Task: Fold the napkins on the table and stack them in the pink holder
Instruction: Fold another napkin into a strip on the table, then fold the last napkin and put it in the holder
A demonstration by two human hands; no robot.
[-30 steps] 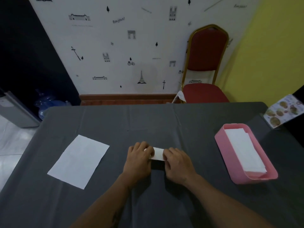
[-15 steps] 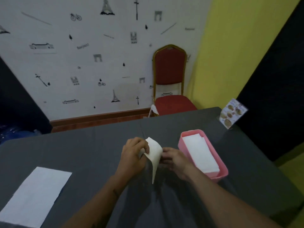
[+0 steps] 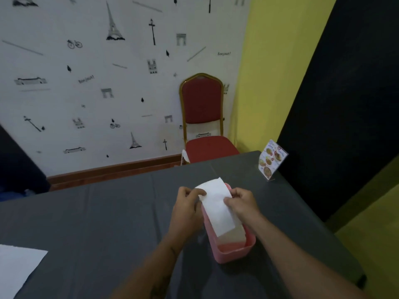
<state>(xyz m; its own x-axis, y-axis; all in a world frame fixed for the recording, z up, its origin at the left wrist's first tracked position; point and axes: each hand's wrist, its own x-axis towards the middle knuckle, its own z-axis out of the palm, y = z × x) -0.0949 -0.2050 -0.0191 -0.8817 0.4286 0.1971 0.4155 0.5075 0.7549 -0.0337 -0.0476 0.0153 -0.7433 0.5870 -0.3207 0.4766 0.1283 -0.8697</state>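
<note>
Carried over since half a second ago: folded white paper napkin (image 3: 217,207) no longer dangling beside the holder, now stretched flat right above it. Left hand (image 3: 187,209) pinching the far-left edge between thumb and fingers, right hand (image 3: 241,203) closed on the right edge about midway along. Both gripping lightly, nothing else held. Probably held taut from two sides so the strip stays flat and lines up with the long pink plastic holder (image 3: 234,249) directly underneath. Under the napkin's near end, top of the white stack (image 3: 236,235) already inside, so just a short drop left, looks like. Holder walls hug the stack pretty closely, so not much slack sideways; napkin angle roughly matching the box already. Further left of the left hand, lots of bare dark grey tablecloth (image 3: 97,223), then one unfolded white napkin sheet (image 3: 17,268) at the near-left corner, still waiting. Beyond the right hand, small menu card stand (image 3: 272,161) near the far table edge, well apart. Red chair (image 3: 203,117) behind the table, out of the way.
</note>
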